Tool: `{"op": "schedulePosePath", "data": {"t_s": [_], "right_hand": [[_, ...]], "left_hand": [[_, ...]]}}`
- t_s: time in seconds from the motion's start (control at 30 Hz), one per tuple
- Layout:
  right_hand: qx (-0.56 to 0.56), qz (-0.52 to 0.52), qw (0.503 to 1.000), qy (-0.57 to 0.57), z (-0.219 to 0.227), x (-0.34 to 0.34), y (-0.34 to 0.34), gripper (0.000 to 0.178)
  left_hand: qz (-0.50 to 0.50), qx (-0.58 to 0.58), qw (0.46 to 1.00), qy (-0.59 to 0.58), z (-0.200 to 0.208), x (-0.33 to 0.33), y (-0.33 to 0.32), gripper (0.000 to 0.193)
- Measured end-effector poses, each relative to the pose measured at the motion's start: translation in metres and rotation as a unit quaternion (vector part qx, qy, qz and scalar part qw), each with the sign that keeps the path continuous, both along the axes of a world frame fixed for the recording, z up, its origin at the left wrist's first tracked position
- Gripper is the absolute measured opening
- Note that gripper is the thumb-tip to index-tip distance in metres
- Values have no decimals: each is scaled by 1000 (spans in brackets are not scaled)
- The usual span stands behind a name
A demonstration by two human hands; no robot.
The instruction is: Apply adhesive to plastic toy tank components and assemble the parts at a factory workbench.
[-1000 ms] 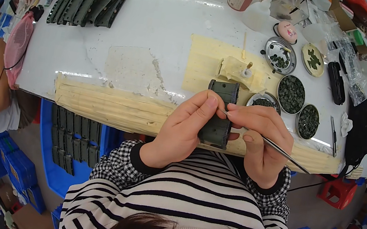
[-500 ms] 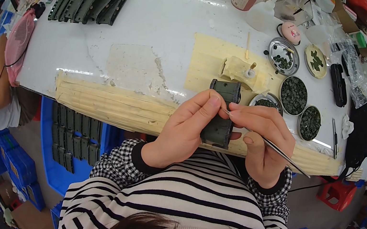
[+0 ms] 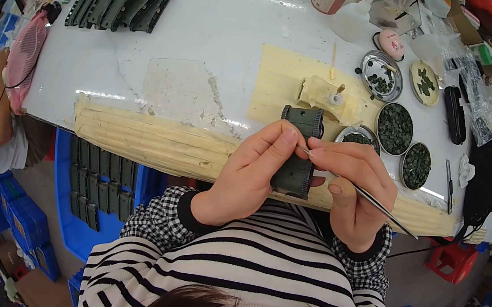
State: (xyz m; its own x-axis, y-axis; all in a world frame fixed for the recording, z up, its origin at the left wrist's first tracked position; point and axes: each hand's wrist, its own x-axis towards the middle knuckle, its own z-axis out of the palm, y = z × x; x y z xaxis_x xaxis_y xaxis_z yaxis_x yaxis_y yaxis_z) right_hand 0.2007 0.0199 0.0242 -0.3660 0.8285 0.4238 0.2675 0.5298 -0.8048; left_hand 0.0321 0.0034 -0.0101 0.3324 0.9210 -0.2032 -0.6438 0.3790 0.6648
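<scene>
A dark green moulded part (image 3: 292, 175) with ridged edges is held upright just above the table's front edge. My left hand (image 3: 255, 167) is closed around its left side, thumb and forefinger pinched together over its middle. What lies in that pinch is too small to make out. My right hand (image 3: 359, 184) is closed on slim metal tweezers (image 3: 380, 210), whose tip meets my left fingertips and whose back end points to the lower right. Some right fingers reach behind the part. Right of it stand round tins of small dark green pieces (image 3: 395, 128).
Behind the part, a tape-covered block (image 3: 326, 100) sits on a yellow sheet. Curved green parts (image 3: 121, 6) lie at the far left; more fill a blue crate (image 3: 73, 235) below. A black case (image 3: 454, 115) and clutter occupy the right. Another person's arm (image 3: 1, 119) shows left.
Almost nothing differs. My right hand and the tweezers have shifted very slightly right; the tip stays at my left fingertips.
</scene>
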Motion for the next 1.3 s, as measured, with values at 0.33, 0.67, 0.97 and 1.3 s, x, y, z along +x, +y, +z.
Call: {"op": "schedulePosePath", "data": {"t_s": [0.33, 0.67, 0.97, 1.3], "right_hand": [[19, -15, 1000, 9, -4, -2, -1, 19], [16, -25, 998, 53, -13, -6, -1, 20], [20, -28, 998, 51, -12, -7, -3, 21], [5, -139, 988, 69, -22, 3, -4, 20]], "left_hand": [[-5, 26, 1000, 10, -3, -1, -1, 30], [6, 26, 999, 18, -1, -1, -2, 30], [7, 29, 999, 25, 0, -2, -4, 31], [107, 48, 992, 49, 7, -15, 1, 62]]}}
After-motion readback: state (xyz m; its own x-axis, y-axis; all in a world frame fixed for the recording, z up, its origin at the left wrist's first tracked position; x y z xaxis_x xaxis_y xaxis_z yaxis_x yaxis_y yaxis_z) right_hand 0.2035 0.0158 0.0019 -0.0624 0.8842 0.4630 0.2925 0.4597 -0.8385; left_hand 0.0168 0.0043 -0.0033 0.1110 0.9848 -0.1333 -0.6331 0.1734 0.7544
